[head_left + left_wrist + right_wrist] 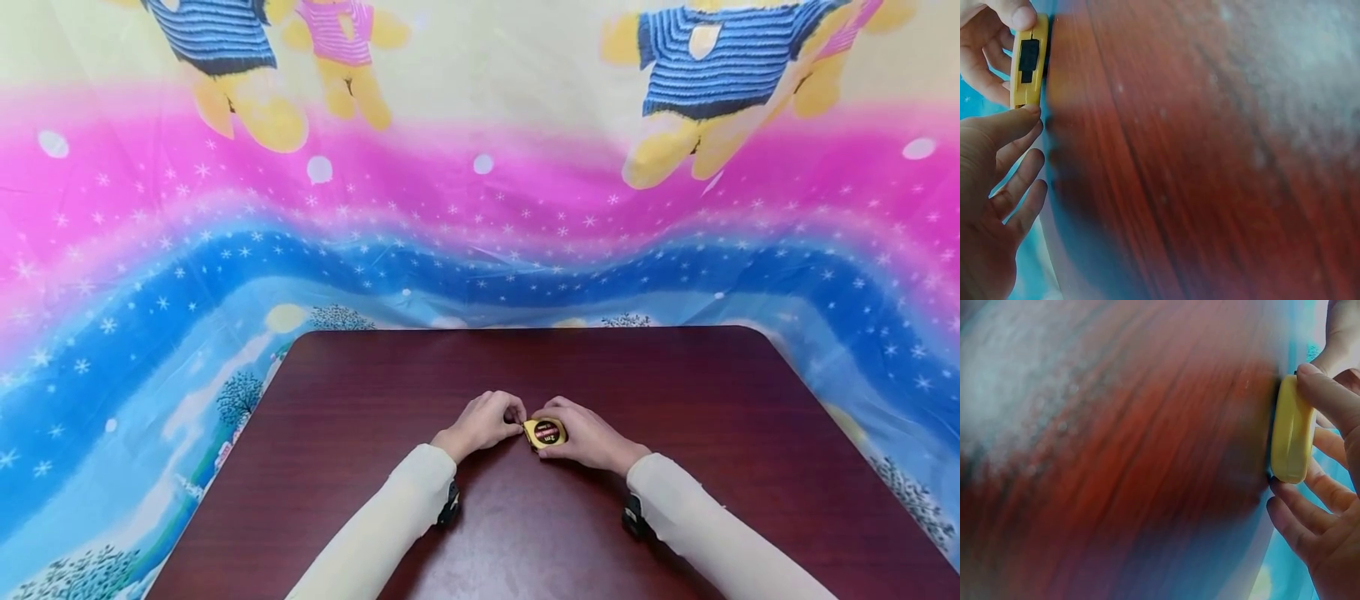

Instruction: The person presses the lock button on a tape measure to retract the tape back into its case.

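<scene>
Bright even light, head view bowed at edges, wrist views blurred, soft glare on tabletop [675, 392]

Your table and what rests on it

You are facing a dark reddish-brown wooden table [675, 392] with rounded far corners and a glossy, grained top. A small yellow tape measure [545, 432] lies flat on it, near the middle and closer to your edge, its round red-and-black label facing up. Your left hand [483, 422] and right hand [592, 435] rest on the tabletop on either side of the tape measure, touching it.
</scene>
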A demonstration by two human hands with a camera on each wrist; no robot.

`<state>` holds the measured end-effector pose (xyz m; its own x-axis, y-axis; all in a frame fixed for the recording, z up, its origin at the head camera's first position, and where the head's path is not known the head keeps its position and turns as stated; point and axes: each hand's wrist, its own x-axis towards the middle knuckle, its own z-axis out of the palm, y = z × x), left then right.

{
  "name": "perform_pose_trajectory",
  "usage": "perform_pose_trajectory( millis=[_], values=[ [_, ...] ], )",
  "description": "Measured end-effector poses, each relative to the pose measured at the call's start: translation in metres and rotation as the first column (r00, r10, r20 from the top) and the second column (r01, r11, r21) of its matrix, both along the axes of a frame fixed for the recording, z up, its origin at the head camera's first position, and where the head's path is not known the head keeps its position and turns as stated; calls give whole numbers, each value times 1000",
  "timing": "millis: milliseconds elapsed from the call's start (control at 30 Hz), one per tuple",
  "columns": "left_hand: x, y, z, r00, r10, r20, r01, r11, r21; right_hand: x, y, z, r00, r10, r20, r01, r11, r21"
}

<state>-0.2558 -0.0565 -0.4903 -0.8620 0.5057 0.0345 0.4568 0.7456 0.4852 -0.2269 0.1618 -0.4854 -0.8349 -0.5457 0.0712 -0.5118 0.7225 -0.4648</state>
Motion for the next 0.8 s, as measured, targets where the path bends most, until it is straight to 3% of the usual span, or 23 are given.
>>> perform_pose_trajectory(
  millis=[600,800],
  values=[
    [-3,2,0,1000,-15,-26,15,1000,0,-1,2,0,998,-61,-22,62,998,20],
    [1,-6,-1,1000,-1,-24,1,1000,27,0,2,0,997,-72,22,72,997,32]
  ],
)
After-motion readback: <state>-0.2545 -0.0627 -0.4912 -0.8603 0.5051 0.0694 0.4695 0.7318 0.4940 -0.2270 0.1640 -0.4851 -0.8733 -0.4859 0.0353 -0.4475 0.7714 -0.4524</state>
